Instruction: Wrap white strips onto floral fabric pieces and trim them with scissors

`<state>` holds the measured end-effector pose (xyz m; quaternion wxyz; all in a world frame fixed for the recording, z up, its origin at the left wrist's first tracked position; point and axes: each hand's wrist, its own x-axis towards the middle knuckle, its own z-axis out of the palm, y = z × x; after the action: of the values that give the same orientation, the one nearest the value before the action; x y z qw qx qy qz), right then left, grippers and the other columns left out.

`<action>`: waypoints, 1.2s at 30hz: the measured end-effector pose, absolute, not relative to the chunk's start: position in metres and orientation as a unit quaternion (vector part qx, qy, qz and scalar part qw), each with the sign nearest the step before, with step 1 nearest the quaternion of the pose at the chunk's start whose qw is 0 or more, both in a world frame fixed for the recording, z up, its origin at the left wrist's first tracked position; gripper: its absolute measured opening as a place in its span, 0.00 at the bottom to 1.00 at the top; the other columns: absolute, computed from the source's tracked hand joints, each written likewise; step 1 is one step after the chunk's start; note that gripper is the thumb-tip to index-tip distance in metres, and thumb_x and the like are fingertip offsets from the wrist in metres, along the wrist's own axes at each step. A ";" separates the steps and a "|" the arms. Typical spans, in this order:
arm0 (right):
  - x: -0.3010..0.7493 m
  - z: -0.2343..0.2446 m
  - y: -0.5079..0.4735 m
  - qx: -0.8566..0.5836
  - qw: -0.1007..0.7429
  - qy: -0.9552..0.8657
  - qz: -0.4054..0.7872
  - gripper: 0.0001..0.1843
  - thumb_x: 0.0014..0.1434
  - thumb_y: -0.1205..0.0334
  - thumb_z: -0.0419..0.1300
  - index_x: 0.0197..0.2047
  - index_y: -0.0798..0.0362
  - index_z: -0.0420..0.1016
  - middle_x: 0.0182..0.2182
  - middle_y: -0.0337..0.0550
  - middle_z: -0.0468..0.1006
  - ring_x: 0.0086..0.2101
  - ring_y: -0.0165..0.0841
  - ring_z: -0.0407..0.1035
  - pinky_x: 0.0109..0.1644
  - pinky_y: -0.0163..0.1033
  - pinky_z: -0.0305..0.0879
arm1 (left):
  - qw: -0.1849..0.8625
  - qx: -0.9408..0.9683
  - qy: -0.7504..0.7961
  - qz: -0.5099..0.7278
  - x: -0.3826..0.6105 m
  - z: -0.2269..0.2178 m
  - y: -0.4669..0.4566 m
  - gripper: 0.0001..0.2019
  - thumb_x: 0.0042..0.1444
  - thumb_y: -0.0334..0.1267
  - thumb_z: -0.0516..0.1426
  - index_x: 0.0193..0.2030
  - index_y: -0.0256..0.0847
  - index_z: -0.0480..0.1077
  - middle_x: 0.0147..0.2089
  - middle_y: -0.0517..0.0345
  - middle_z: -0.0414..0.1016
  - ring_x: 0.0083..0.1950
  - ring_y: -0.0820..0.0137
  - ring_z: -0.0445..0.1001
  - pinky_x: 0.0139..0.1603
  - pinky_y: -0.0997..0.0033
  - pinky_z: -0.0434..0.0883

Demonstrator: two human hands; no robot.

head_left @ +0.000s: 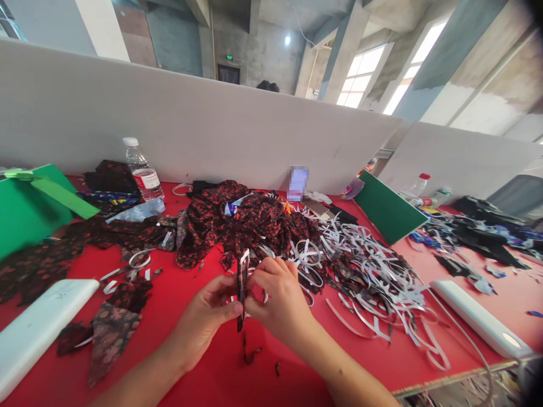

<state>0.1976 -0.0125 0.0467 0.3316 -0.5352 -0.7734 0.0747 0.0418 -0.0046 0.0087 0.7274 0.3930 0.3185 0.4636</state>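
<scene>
Dark, white-edged strip (pixel 242 280), pinched by both left hand (pixel 211 308) and right hand (pixel 278 294), could slip if either loosens

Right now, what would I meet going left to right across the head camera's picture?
Long white slab, white-capped bottle, left hand, right hand, right-side green board, another white slab.

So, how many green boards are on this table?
2. One green board is at the left edge; the other green board is right of centre, beyond the white strips.
</scene>
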 end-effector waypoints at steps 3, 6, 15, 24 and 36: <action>0.199 0.050 -0.013 -0.534 0.341 -0.767 0.098 0.06 0.45 0.72 0.60 0.24 0.52 0.72 0.28 0.35 0.68 0.33 0.30 0.63 0.41 0.38 0.50 | 0.750 0.367 0.299 0.462 0.042 0.008 -0.005 0.13 0.42 0.33 0.68 0.37 0.43 0.76 0.39 0.58 0.79 0.42 0.69 0.73 0.44 0.71 0.69; 0.203 0.053 -0.009 -0.548 0.354 -0.748 0.123 0.08 0.44 0.75 0.59 0.25 0.52 0.73 0.28 0.35 0.68 0.33 0.30 0.64 0.42 0.38 0.51 | 0.786 0.341 0.254 0.448 0.041 0.009 -0.005 0.14 0.44 0.34 0.67 0.39 0.44 0.75 0.42 0.57 0.79 0.44 0.65 0.75 0.48 0.63 0.70; 0.242 0.046 0.022 -0.606 0.315 -0.718 0.131 0.09 0.51 0.72 0.56 0.28 0.52 0.76 0.26 0.38 0.73 0.30 0.31 0.67 0.37 0.35 0.58 | 0.851 0.268 0.194 0.408 0.028 0.011 -0.005 0.24 0.45 0.35 0.66 0.51 0.44 0.71 0.49 0.51 0.79 0.50 0.60 0.76 0.53 0.60 0.70; 0.237 0.049 0.019 -0.560 0.407 -0.676 0.254 0.10 0.59 0.63 0.55 0.38 0.52 0.78 0.29 0.41 0.78 0.30 0.32 0.69 0.36 0.35 0.60 | 0.875 0.251 0.166 0.380 0.026 0.012 -0.004 0.20 0.50 0.35 0.63 0.51 0.44 0.71 0.47 0.51 0.79 0.48 0.59 0.77 0.51 0.62 0.71; 0.223 0.042 0.013 -0.402 0.460 -0.502 0.613 0.14 0.53 0.54 0.64 0.26 0.57 0.76 0.20 0.35 0.72 0.20 0.21 0.59 0.26 0.29 0.54 | 0.907 0.219 0.154 0.326 0.028 0.016 -0.008 0.17 0.55 0.44 0.58 0.50 0.43 0.72 0.46 0.49 0.79 0.49 0.57 0.76 0.52 0.57 0.69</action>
<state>0.2230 0.0133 0.0416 0.4595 -0.4018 -0.5020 0.6127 0.0282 -0.0076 0.0164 0.9066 0.2187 0.1542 0.3262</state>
